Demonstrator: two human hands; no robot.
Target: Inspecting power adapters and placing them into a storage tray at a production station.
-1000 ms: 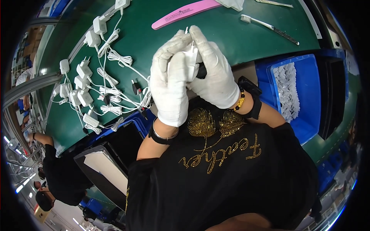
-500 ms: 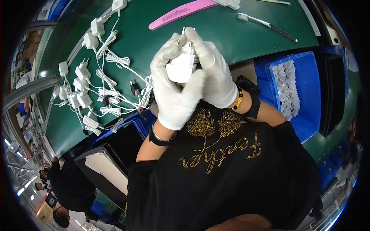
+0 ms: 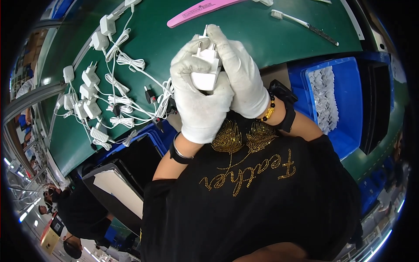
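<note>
Both my hands wear white gloves and meet above the near edge of the green table. Between them is a white power adapter (image 3: pixel 204 81), its two round metal plug pins pointing away from me. My left hand (image 3: pixel 197 98) wraps its left side, with bent fingers across the upper part and the thumb below. My right hand (image 3: pixel 245 81) closes round the right side, its index finger reaching past the pins. Beyond those pins, another white piece with a metal pin shows at the fingertips; the gloves partly hide it, and I cannot tell whether it is a second adapter.
White adapters with bundled cables (image 3: pixel 91 107) lie across the table's left side. A pink nail-file-shaped strip (image 3: pixel 203 11) and a toothbrush (image 3: pixel 305 25) lie farther back. Right of me stands a blue bin (image 3: pixel 351 102) holding white pieces. Another person (image 3: pixel 80 207) is at lower left.
My hands have risen slightly in the picture with the adapter. The adapter has turned a little, and my left fingers now bend farther across it, while the left thumb sits lower.
</note>
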